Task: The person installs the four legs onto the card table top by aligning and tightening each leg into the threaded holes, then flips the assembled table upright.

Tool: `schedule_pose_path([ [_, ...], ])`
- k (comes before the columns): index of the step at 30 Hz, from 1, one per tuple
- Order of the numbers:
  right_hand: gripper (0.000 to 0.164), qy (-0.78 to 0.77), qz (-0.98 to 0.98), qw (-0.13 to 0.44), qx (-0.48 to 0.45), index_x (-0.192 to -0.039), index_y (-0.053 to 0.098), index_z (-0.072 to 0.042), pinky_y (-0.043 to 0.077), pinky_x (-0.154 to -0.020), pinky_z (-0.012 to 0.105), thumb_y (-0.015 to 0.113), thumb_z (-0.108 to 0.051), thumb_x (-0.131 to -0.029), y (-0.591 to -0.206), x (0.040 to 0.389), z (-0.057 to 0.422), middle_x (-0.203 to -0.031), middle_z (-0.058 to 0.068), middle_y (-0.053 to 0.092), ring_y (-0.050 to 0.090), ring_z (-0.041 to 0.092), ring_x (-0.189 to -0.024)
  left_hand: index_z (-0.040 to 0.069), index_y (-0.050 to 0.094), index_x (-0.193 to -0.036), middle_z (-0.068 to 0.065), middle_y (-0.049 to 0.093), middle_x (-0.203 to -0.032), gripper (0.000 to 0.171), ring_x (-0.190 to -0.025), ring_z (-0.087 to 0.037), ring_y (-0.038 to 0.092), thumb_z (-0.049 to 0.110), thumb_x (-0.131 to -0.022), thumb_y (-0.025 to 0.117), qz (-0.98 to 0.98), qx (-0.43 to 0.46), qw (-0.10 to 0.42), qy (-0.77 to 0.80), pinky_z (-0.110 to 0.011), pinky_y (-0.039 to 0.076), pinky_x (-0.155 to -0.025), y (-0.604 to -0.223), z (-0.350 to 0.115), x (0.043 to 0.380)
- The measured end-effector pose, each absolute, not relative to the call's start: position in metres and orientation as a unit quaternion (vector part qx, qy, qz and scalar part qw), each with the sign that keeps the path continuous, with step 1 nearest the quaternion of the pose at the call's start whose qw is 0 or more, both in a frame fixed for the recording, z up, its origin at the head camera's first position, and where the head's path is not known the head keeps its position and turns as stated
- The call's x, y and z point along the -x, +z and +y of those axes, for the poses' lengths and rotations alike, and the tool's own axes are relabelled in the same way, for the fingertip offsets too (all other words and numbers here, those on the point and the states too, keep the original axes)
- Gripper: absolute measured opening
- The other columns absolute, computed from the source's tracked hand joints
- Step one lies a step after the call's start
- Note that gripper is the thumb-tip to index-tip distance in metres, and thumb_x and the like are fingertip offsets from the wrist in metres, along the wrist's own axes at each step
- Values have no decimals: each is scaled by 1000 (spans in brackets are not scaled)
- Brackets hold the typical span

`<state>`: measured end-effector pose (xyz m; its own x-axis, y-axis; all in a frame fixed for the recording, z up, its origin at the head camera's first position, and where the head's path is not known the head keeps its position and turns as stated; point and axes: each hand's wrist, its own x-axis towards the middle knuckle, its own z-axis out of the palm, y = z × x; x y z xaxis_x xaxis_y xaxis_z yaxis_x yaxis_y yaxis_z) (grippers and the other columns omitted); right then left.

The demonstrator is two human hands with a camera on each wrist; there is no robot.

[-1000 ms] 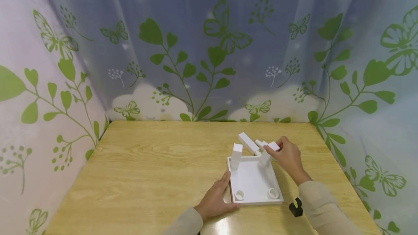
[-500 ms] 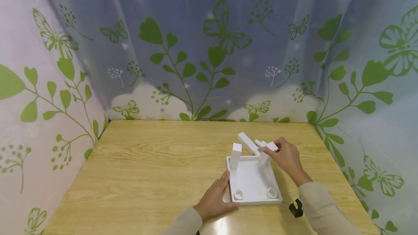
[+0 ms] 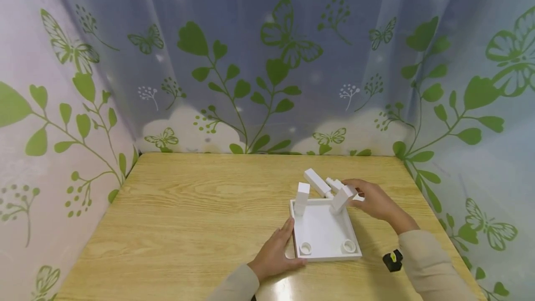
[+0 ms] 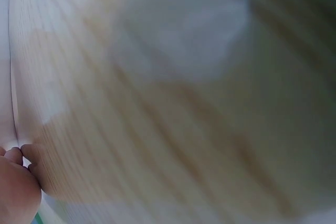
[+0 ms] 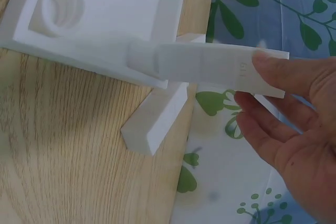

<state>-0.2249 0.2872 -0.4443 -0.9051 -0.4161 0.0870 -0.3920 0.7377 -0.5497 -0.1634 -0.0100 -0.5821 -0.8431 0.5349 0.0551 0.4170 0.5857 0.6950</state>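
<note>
While our left hand [image 3: 275,252] steadies tray [image 3: 322,231] on tabletop [image 3: 188,217], fingers straight, right hand [image 3: 373,199] loosely pinches leg [image 3: 340,203] at far-right corner. Likely screwing-in step; we judge next calls for gentle twist.

The shallow tray [image 3: 323,231] looks like white plastic, smooth and matt, and its round sockets [image 5: 63,9] show ridged inner walls; the square posts [image 3: 303,199] look like the same smooth plastic, one with small characters marked on its otherwise plain face; the desk [image 3: 179,217] has a wood-grain surface, smooth and glossy enough to throw back a bright glare near its front; the printed curtain [image 3: 246,50] looks like thin, softly creased cloth, and the sleeves [image 3: 432,264] like matt woven fabric
</note>
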Motion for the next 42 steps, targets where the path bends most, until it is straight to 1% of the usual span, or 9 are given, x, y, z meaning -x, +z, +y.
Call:
schedule_pose_path([
  [6, 43, -292, 932, 8, 215, -128, 55, 7, 51, -91, 54, 65, 3, -87, -444, 227, 292, -123, 26, 60, 61, 42, -106, 6, 10, -154, -8, 12, -160, 110, -144, -23, 23, 64, -78, 66, 889, -270, 80, 361, -44, 18, -119, -582, -9, 164],
  [9, 37, -291, 937, -1, 194, -122, 60, 6, 51, -90, 54, 67, -7, -88, -444, 228, 291, -115, 22, 65, 63, 38, -102, 6, 10, -154, -8, 12, -160, 110, -144, -23, 23, 65, -78, 65, 890, -269, 79, 359, -44, 18, -119, -583, -9, 164],
  [15, 39, -294, 949, -35, 111, -109, 64, 1, 54, -78, 51, 72, -30, -86, -451, 227, 284, -96, 14, 69, 64, 36, -91, 5, 11, -154, -9, 13, -160, 111, -144, -24, 25, 63, -78, 67, 890, -271, 74, 359, -44, 18, -119, -583, -8, 166],
  [22, 37, -293, 951, -85, 55, -99, 61, 1, 53, -64, 42, 74, -30, -84, -461, 223, 269, -87, 14, 67, 64, 30, -79, 5, 11, -154, -8, 12, -160, 110, -144, -24, 23, 61, -78, 68, 889, -269, 76, 363, -43, 17, -119, -584, -8, 166],
  [29, 39, -292, 951, -93, 30, -104, 59, 4, 54, -65, 47, 73, -28, -85, -463, 219, 263, -90, 19, 66, 64, 33, -81, 5, 11, -154, -8, 12, -160, 110, -144, -24, 23, 59, -78, 70, 888, -266, 80, 366, -43, 17, -119, -582, -8, 165],
  [34, 41, -294, 951, -91, 30, -104, 60, 4, 54, -65, 45, 73, -29, -85, -463, 218, 262, -90, 18, 66, 64, 32, -81, 5, 11, -154, -8, 12, -160, 111, -144, -24, 24, 60, -78, 69, 889, -266, 79, 365, -43, 17, -119, -582, -9, 165],
  [37, 45, -298, 951, -81, 34, -105, 59, 4, 55, -66, 44, 72, -34, -86, -462, 217, 263, -91, 18, 67, 65, 33, -84, 6, 11, -154, -8, 13, -160, 111, -144, -24, 24, 62, -77, 68, 890, -264, 79, 362, -43, 17, -119, -583, -9, 164],
  [39, 48, -302, 950, -70, 39, -106, 59, 4, 56, -69, 45, 71, -38, -86, -462, 216, 264, -95, 20, 67, 65, 35, -88, 6, 11, -154, -8, 12, -160, 111, -144, -24, 24, 62, -77, 68, 890, -263, 82, 365, -43, 17, -119, -582, -10, 164],
  [42, 56, -308, 948, -52, 59, -117, 56, 5, 56, -77, 49, 69, -40, -87, -460, 215, 267, -109, 24, 65, 64, 39, -97, 6, 10, -154, -7, 12, -160, 111, -144, -24, 23, 62, -77, 68, 888, -262, 85, 370, -44, 17, -119, -582, -10, 163],
])
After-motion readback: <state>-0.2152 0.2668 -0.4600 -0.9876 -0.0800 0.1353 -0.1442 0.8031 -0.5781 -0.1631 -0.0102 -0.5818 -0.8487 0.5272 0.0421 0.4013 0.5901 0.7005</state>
